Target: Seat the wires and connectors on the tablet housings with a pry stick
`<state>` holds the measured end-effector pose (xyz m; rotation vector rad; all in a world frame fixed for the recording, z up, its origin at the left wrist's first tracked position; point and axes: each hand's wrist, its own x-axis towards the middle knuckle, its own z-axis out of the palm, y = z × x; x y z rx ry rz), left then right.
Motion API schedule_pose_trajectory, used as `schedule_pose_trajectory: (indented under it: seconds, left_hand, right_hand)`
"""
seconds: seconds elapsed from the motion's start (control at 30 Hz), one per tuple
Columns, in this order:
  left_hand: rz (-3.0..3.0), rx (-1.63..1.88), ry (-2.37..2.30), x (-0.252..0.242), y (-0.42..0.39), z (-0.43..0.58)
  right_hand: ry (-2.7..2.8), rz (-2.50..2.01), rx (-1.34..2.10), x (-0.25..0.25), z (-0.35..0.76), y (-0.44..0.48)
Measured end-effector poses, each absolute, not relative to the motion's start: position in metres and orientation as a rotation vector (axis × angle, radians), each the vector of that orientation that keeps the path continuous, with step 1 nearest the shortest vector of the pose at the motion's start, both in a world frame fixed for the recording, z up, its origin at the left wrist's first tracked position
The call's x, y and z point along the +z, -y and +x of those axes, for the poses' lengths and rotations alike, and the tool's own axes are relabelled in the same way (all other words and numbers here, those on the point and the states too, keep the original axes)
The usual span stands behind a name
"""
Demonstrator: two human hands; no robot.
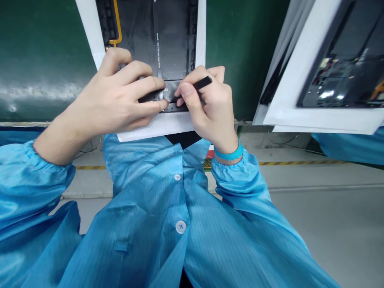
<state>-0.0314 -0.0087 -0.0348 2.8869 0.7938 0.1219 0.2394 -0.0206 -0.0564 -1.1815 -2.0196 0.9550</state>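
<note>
Logged from my remote station: framed panel [156,126] directly ahead, wall [45,52] behind it; second framed panel [300,84] to its right; pry tool [201,83] in right grip [213,112], beside left grip [117,96], both on first panel's lower end; floor [324,216] below.

A light blue smock [141,240] of thin, shiny cloth covers the torso and both arms, with fine vertical stripes running through the fabric. Two round, pale buttons close the front: the upper button [177,177] looks smaller, and the lower button [181,227] shows its thread holes. Gathered elastic cuffs [39,168] [234,172] bunch at the wrists. A flat teal wristband [228,153] circles the right wrist. The left hand [120,96] and right hand [210,108] are bare.
</note>
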Motion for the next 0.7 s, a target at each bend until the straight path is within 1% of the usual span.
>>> schedule_pose_trajectory:
  seconds: [0.17,0.37,0.5,0.57,0.7]
  left_hand:
    - [2.798,0.162,-0.82,-0.0309,0.0062,-0.0288]
    - [2.608,0.25,-0.861,-0.0362,0.0051,-0.0303]
    - [2.628,0.249,-0.86,-0.0397,0.0062,-0.0324]
    - [2.662,0.221,-0.856,-0.0389,0.0065,-0.0319]
    - [2.653,0.145,-0.872,-0.0322,0.0071,-0.0267]
  right_hand:
    - [2.065,-1.238,0.927,-0.0516,0.2386,0.023]
    - [2.195,-1.209,0.742,-0.0482,0.234,0.0203]
    - [2.341,-1.119,0.63,-0.0474,0.2302,0.0171]
    - [2.335,-1.121,0.646,-0.0479,0.2309,0.017]
    - [2.082,-1.163,0.804,-0.0527,0.2367,0.0189]
